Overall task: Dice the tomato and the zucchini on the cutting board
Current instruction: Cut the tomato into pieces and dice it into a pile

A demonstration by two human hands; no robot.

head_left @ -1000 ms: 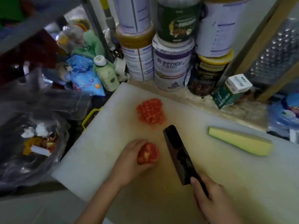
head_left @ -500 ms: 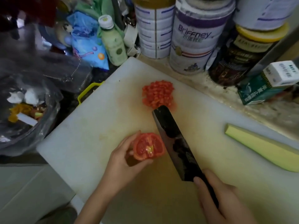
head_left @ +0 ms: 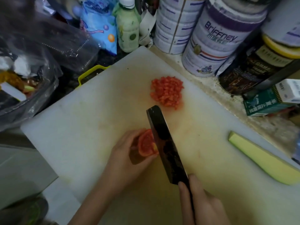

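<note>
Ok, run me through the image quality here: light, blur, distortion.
Head view: dim, with a yellowish cast across the cutting board; head view: wide-angle bending tilts the cans at the top; head view: the knife blade reads near black, little detail; head view: the tomato half is soft, and the plastic bag shows small glints.

A: What lies where on the cutting board (head_left: 81, 135)?

B: The diced tomato (head_left: 167, 92) sits toward the far side, about the middle. Nearer, the left hand (head_left: 128, 161) holds the tomato piece (head_left: 146, 145), with the knife (head_left: 164, 140) blade against its right side. The right hand (head_left: 203, 207) grips the handle at the near edge. The zucchini (head_left: 263, 161) lies well apart at the right.

A: And behind?

B: Tins (head_left: 217, 39) stand on the desk (head_left: 219, 95) along the far edge, with a bottle (head_left: 128, 30) to their left and a box (head_left: 272, 101) to their right. A plastic bag (head_left: 32, 62) lies off the board's left side.
</note>
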